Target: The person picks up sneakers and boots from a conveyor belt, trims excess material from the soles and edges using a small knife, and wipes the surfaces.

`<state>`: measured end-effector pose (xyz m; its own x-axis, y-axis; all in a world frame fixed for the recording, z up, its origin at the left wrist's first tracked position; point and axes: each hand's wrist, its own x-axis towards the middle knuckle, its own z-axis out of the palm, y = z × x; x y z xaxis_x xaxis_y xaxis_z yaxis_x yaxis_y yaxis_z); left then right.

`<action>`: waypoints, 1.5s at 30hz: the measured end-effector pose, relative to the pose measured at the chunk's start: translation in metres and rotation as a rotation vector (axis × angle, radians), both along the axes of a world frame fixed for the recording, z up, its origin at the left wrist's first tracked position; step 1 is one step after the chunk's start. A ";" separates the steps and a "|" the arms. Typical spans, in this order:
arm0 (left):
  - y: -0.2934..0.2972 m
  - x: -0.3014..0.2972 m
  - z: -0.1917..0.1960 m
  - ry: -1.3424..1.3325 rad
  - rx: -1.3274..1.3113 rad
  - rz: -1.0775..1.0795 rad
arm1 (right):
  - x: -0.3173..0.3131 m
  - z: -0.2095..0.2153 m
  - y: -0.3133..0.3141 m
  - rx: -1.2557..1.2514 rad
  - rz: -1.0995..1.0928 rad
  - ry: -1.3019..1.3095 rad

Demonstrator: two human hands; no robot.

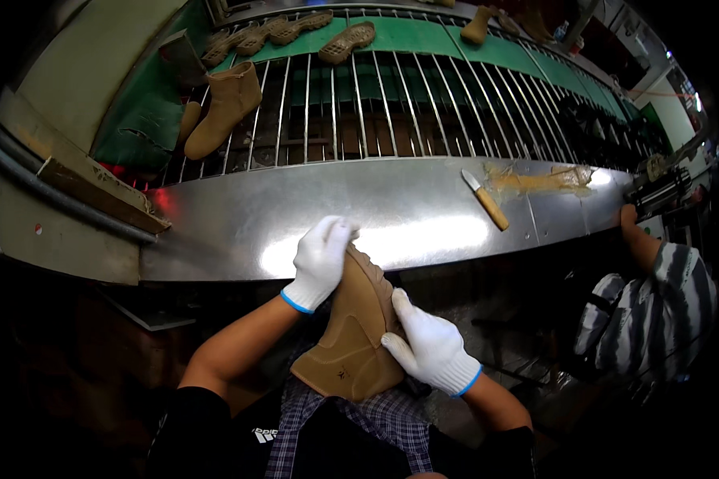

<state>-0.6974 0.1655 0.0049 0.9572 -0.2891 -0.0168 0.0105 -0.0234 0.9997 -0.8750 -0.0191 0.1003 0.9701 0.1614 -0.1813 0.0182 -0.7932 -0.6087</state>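
A tan boot [349, 347] with a ridged sole lies tilted across my lap, toe pointing away and shaft toward me. My left hand [323, 259], in a white knit glove with a blue cuff, is closed around the toe end; its fingertips curl out of sight there. Along the right side, my right hand [431, 343], gloved the same way, grips the boot at the sole and heel, thumb against the upper. Beyond my hands, a knife with a wooden handle [491, 209] rests on the metal ledge.
A metal ledge [216, 207] borders a rack of metal rods [359, 104] over a green belt [415, 36]. Another tan boot [225, 108] lies on the rods, with several loose soles [347, 41] farther back. At the right, a person in a striped top [655, 311] reaches toward the ledge.
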 end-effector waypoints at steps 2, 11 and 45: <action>0.005 0.002 0.008 0.249 -0.172 -0.070 | 0.008 -0.018 -0.009 0.062 -0.070 -0.085; 0.011 -0.014 0.049 0.291 -0.170 -0.169 | 0.053 -0.003 0.022 0.124 -0.065 -0.010; 0.054 0.017 0.260 -0.573 1.145 -0.658 | 0.162 0.026 -0.038 0.999 0.334 -0.537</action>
<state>-0.6804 0.2191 0.2653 0.6122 -0.7641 -0.2032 -0.7073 -0.6442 0.2912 -0.7134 -0.0576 0.1267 0.7666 0.2603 0.5870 0.5768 0.1225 -0.8076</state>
